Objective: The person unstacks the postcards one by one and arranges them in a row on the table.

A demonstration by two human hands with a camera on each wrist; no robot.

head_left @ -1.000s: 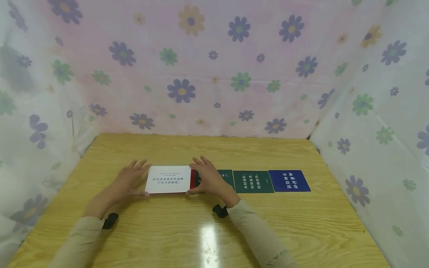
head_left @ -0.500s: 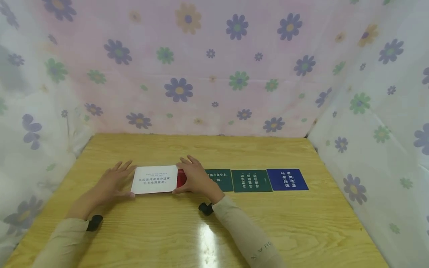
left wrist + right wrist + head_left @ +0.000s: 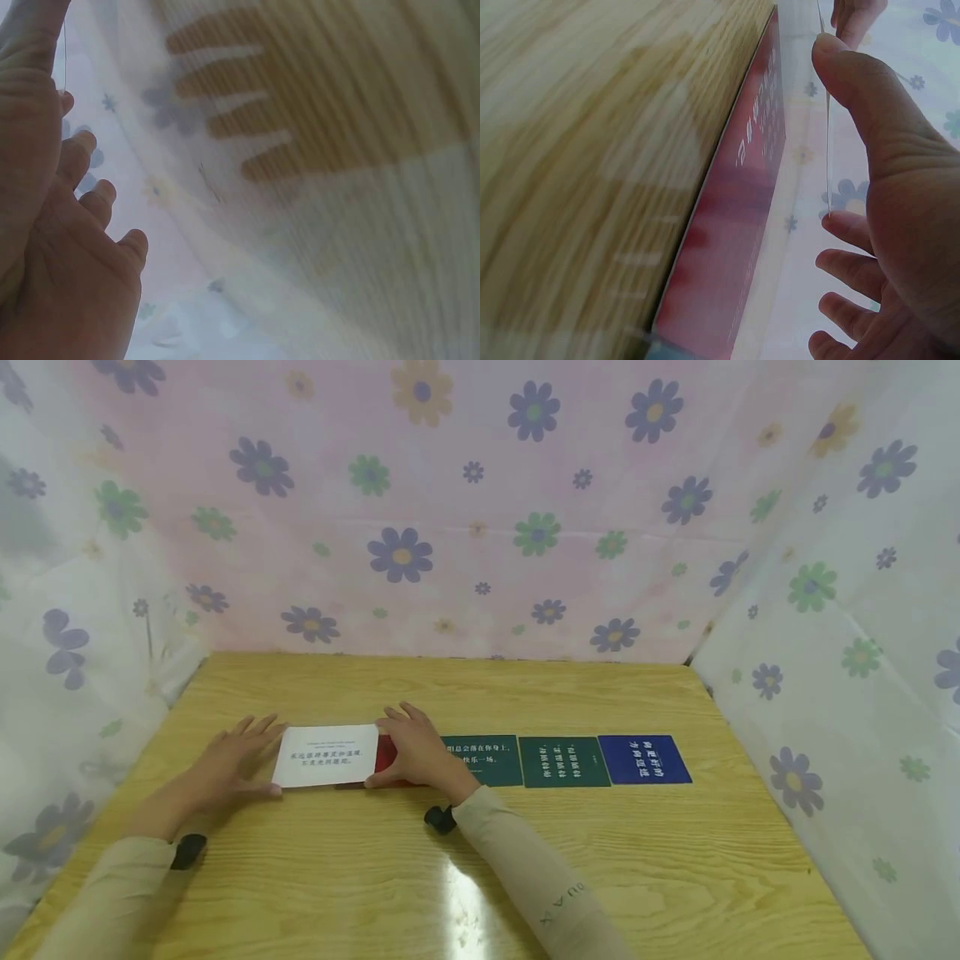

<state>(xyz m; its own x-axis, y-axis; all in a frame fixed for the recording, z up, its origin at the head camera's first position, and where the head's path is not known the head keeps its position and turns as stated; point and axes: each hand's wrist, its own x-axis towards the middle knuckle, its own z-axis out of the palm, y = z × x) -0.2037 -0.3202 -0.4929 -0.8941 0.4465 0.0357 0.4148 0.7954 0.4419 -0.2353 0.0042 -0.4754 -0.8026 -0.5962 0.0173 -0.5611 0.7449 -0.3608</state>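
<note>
A white card (image 3: pixel 326 752) printed with dark characters is held flat by both hands, raised above the table. My left hand (image 3: pixel 225 766) grips its left edge, with the thumb at the near corner and a finger at the far one. At the opposite edge my right hand (image 3: pixel 416 750) holds it the same way. The right wrist view shows the white card edge-on as a thin line between thumb and index finger. A red card (image 3: pixel 727 217) with white print lies on the table beneath, partly hidden in the head view by the white card and right hand.
Right of the red card, a green card (image 3: pixel 486 760), a second green card (image 3: pixel 565 762) and a blue card (image 3: pixel 645 759) lie in a row on the wooden table (image 3: pixel 360 877). Flowered cloth (image 3: pixel 480 510) hangs behind and at both sides.
Both hands have carried the white card to the left. More of the red card and the first green card now shows; the other cards keep their places.
</note>
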